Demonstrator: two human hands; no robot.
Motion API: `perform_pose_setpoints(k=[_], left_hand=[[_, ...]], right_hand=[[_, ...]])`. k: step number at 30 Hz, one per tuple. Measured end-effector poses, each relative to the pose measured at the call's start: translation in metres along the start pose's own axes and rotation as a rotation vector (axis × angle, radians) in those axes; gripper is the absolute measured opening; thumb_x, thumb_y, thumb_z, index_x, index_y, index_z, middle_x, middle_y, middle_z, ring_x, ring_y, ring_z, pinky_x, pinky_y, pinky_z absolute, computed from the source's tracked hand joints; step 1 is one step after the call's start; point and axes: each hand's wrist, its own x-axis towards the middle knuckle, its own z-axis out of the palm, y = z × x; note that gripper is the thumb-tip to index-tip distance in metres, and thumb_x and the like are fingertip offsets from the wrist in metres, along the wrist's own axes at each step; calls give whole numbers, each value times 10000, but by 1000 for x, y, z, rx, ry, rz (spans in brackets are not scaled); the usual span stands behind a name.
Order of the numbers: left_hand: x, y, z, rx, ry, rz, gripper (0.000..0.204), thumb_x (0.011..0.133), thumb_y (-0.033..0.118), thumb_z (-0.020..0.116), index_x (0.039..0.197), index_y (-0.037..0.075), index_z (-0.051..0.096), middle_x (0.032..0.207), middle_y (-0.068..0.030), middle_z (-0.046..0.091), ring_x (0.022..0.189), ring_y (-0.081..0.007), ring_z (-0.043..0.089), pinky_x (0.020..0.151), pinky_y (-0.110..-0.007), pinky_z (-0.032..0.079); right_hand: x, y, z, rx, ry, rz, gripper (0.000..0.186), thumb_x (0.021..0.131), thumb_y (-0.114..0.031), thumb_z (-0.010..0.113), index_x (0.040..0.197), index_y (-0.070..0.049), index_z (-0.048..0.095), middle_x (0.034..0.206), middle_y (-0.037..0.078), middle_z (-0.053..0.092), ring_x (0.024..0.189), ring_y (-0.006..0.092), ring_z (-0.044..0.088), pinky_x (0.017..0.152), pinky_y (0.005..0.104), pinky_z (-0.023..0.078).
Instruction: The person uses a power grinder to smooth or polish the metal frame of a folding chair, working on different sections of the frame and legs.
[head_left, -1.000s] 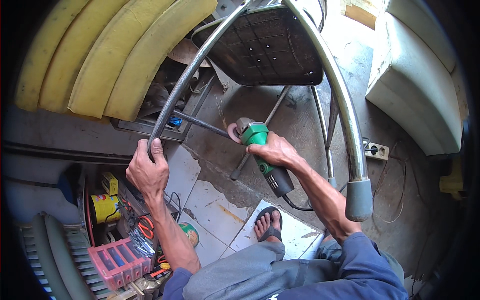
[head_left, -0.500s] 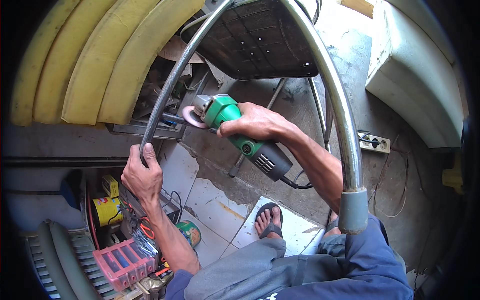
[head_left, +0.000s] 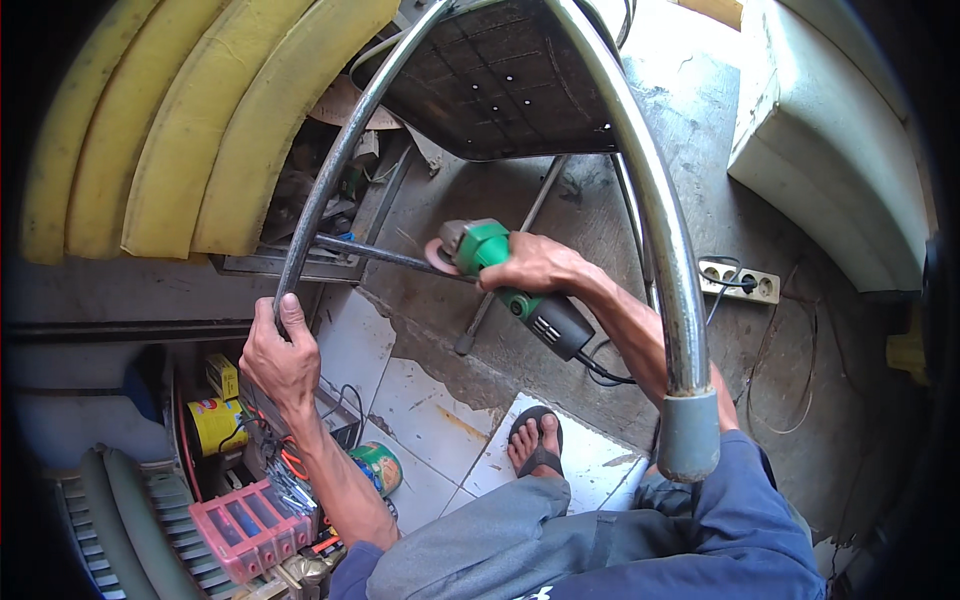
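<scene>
A green and black angle grinder (head_left: 520, 285) is gripped by my right hand (head_left: 540, 265), its pinkish disc (head_left: 441, 257) resting at or very near the thin crossbar (head_left: 375, 253) of a metal chair frame. My left hand (head_left: 283, 350) is closed round the lower end of the frame's left tube (head_left: 325, 190). The right tube (head_left: 672, 250), shinier and ending in a grey rubber foot (head_left: 690, 436), passes in front of my right forearm. A dark seat underside (head_left: 490, 85) with small holes lies between the tubes at the top. Whether the disc touches the bar I cannot tell.
Curved yellow foam pieces (head_left: 240, 130) stand at upper left, a white padded piece (head_left: 825, 150) at upper right. The grinder's cord runs near a power strip (head_left: 740, 283). A pink organizer box (head_left: 250, 528), a yellow can (head_left: 215, 424) and a green tin (head_left: 378, 466) sit lower left.
My right hand has carried the grinder rightward and slightly down, along the crossbar away from the left tube. The frame has tilted slightly leftward. My left hand keeps its hold.
</scene>
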Motion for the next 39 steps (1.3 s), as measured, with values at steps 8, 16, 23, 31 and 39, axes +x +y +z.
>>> perform_pose_setpoints(k=[8,16,23,31,39], left_hand=[[0,-6,-4,18,-3,-5,440,1084,449,515,928,44,585,781,-196,661,754,-468,655,647,-515,492],[3,7,5,-45,10,16,454,1092,485,490,956,65,596,767,-235,656,756,-509,639,643,-530,483],[2,5,8,-10,-23,-13,447,1082,457,512,932,41,578,804,-212,663,777,-482,653,662,-519,493],[-1,9,-1,-6,-7,1,440,1082,452,517,922,47,579,793,-197,661,758,-472,652,648,-513,491],[-3,5,-2,-1,9,6,440,1081,457,519,921,52,583,786,-192,657,750,-467,650,644,-513,493]], right_hand=[[-5,-89,-28,163,-70,-226,722,666,-607,784,1026,19,777,921,174,748,792,249,706,727,371,527],[-3,-22,-25,141,-87,-39,699,689,-603,765,981,33,777,866,171,745,728,253,700,692,381,528],[22,46,2,76,-54,116,640,685,-558,782,958,21,783,859,173,744,756,255,705,713,388,528],[15,61,31,-225,165,236,873,721,-542,758,1238,148,624,1077,324,733,1036,425,732,904,471,566],[-12,2,15,-29,98,34,921,703,-557,732,1223,189,585,1058,347,720,991,440,736,868,467,567]])
